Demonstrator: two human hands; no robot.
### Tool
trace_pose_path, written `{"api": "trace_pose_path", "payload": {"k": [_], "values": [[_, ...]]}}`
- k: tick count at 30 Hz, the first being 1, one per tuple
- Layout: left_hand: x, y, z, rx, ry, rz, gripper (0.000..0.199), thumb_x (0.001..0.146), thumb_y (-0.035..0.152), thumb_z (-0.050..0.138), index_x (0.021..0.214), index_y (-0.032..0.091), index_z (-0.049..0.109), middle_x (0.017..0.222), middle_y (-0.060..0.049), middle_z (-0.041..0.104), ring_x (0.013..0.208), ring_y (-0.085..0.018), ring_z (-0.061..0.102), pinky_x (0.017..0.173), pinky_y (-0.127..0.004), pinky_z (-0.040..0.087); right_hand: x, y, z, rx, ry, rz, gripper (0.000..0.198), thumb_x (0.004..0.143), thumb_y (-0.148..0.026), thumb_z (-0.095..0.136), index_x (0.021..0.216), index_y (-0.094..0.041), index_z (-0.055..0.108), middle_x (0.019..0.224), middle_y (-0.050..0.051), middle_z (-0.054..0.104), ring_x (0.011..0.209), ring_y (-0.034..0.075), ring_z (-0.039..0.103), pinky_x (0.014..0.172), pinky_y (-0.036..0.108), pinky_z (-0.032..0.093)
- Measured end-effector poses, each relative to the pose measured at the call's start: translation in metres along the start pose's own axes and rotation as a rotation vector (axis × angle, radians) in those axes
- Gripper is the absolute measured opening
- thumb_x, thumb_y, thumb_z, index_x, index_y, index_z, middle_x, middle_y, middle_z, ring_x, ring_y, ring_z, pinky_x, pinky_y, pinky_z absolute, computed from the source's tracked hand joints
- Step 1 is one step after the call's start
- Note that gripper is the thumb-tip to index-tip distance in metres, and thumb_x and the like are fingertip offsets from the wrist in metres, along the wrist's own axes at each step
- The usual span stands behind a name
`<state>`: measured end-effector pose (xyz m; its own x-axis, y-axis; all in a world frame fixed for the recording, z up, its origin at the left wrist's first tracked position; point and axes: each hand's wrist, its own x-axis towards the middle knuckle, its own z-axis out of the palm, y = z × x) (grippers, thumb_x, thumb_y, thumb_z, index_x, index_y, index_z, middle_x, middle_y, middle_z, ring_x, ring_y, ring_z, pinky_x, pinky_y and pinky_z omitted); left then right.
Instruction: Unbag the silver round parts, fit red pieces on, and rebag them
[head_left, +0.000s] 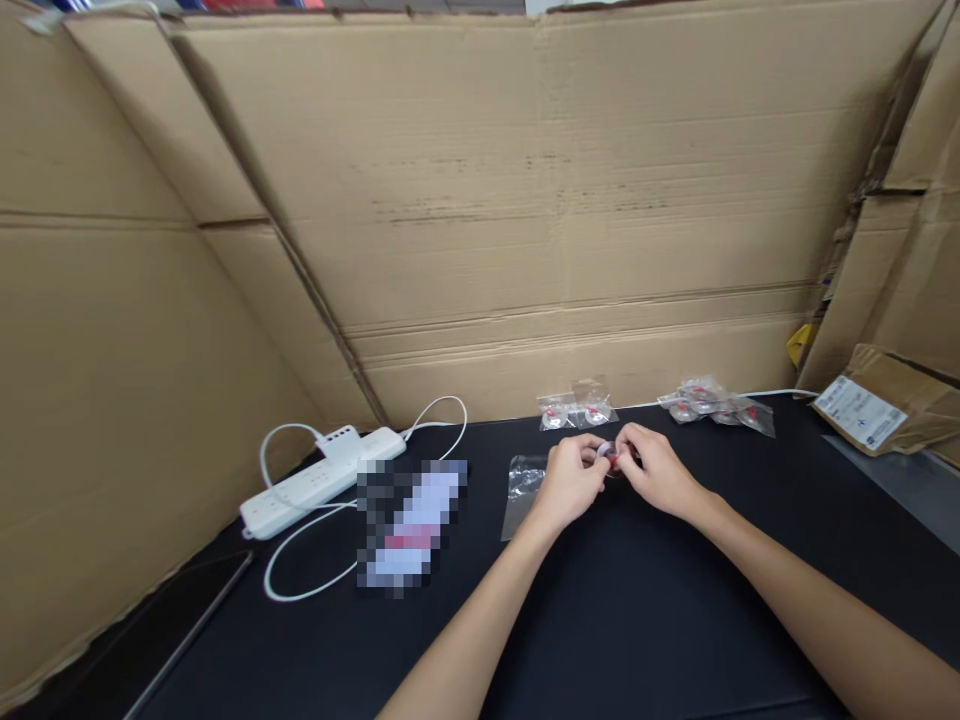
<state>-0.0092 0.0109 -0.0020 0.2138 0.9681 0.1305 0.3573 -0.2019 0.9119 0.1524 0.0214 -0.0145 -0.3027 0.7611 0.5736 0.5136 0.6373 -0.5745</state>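
Observation:
Between my two hands is a small round whitish item with a red part [609, 457], mostly covered by my fingers. My left hand [576, 475] pinches it from the left with closed fingers. From the other side my right hand [654, 470] grips it, thumb and fingertips together. A clear plastic bag [520, 492] lies flat on the black table, partly under my left wrist. Behind my hands, small clear bags [576, 410] hold similar round pieces with red marks. A pile of several more such bags [716, 405] rests farther right.
Cardboard walls [570, 200] enclose the black table [622, 620]. At left are a white power strip [322, 485] with looping cable, a pixelated item [412, 530] and a dark flat device [180, 620]. A brown package with a white label [862, 412] stands at right.

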Motion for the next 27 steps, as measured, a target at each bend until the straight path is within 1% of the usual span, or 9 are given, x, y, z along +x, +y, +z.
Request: {"api": "trace_pose_path", "payload": {"k": [4, 6, 8, 11, 14, 18, 21, 24, 27], "values": [[-0.002, 0.004, -0.002, 0.169, 0.100, 0.017, 0.021, 0.075, 0.011, 0.052, 0.084, 0.016, 0.070, 0.066, -0.001, 0.068, 0.057, -0.011, 0.059, 0.054, -0.021, 0.042, 0.005, 0.005, -0.002, 0.102, 0.102, 0.131, 0.028, 0.095, -0.029, 0.037, 0.069, -0.021, 0.040, 0.057, -0.004, 0.043, 0.052, 0.011, 0.043, 0.053, 0.023, 0.033], [-0.002, 0.006, -0.004, 0.254, 0.132, 0.009, 0.021, 0.075, 0.010, 0.053, 0.083, 0.017, 0.071, 0.067, -0.001, 0.068, 0.060, -0.012, 0.059, 0.057, -0.022, 0.041, 0.008, 0.014, -0.006, 0.147, 0.138, 0.208, 0.036, 0.095, -0.039, 0.039, 0.064, -0.021, 0.037, 0.053, -0.005, 0.040, 0.049, 0.010, 0.042, 0.050, 0.022, 0.033], [-0.002, 0.006, -0.006, 0.341, 0.156, -0.006, 0.020, 0.076, 0.011, 0.054, 0.085, 0.018, 0.070, 0.069, -0.002, 0.069, 0.061, -0.013, 0.059, 0.058, -0.023, 0.040, 0.010, 0.024, -0.012, 0.156, 0.151, 0.252, 0.038, 0.093, -0.044, 0.045, 0.064, -0.021, 0.038, 0.052, -0.005, 0.041, 0.048, 0.010, 0.042, 0.048, 0.021, 0.032], [-0.002, 0.004, -0.007, 0.485, 0.162, -0.028, 0.019, 0.079, 0.015, 0.054, 0.088, 0.019, 0.070, 0.072, -0.004, 0.069, 0.065, -0.016, 0.061, 0.060, -0.025, 0.040, 0.011, 0.037, -0.022, 0.091, 0.110, 0.262, 0.024, 0.088, -0.037, 0.053, 0.073, -0.019, 0.049, 0.055, -0.004, 0.049, 0.048, 0.011, 0.047, 0.049, 0.022, 0.034], [-0.004, 0.003, -0.006, 0.618, 0.156, -0.025, 0.020, 0.082, 0.016, 0.051, 0.092, 0.020, 0.069, 0.077, -0.006, 0.069, 0.070, -0.019, 0.063, 0.063, -0.027, 0.040, 0.009, 0.043, -0.029, -0.018, 0.039, 0.208, 0.012, 0.086, -0.027, 0.054, 0.079, -0.018, 0.059, 0.059, -0.002, 0.056, 0.053, 0.012, 0.052, 0.055, 0.023, 0.038], [-0.007, 0.004, -0.005, 0.732, 0.135, -0.006, 0.023, 0.085, 0.016, 0.048, 0.098, 0.020, 0.066, 0.084, -0.009, 0.070, 0.079, -0.022, 0.065, 0.067, -0.028, 0.041, 0.008, 0.047, -0.031, -0.155, -0.022, 0.129, 0.015, 0.084, -0.020, 0.055, 0.081, -0.018, 0.070, 0.072, 0.003, 0.063, 0.062, 0.014, 0.056, 0.061, 0.025, 0.041], [-0.009, 0.005, -0.005, 0.802, 0.126, -0.006, 0.024, 0.087, 0.017, 0.045, 0.103, 0.020, 0.063, 0.087, -0.010, 0.069, 0.082, -0.024, 0.065, 0.066, -0.029, 0.041, 0.007, 0.052, -0.029, -0.241, -0.112, 0.100, 0.014, 0.081, -0.018, 0.058, 0.079, -0.018, 0.072, 0.076, 0.005, 0.062, 0.064, 0.015, 0.056, 0.063, 0.026, 0.041], [-0.010, 0.005, -0.003, 0.877, 0.133, 0.047, 0.025, 0.087, 0.016, 0.044, 0.103, 0.018, 0.062, 0.091, -0.011, 0.068, 0.088, -0.025, 0.063, 0.070, -0.031, 0.042, 0.005, 0.056, -0.028, -0.278, -0.216, 0.100, 0.014, 0.080, -0.017, 0.058, 0.076, -0.018, 0.072, 0.075, 0.004, 0.061, 0.066, 0.015, 0.056, 0.065, 0.025, 0.041], [-0.010, 0.005, -0.002, 0.943, 0.136, 0.118, 0.024, 0.087, 0.014, 0.043, 0.100, 0.016, 0.063, 0.091, -0.012, 0.067, 0.096, -0.028, 0.057, 0.077, -0.034, 0.043, 0.003, 0.057, -0.027, -0.305, -0.241, 0.112, 0.014, 0.079, -0.012, 0.055, 0.072, -0.018, 0.067, 0.077, 0.004, 0.060, 0.069, 0.015, 0.057, 0.065, 0.025, 0.041]]}}
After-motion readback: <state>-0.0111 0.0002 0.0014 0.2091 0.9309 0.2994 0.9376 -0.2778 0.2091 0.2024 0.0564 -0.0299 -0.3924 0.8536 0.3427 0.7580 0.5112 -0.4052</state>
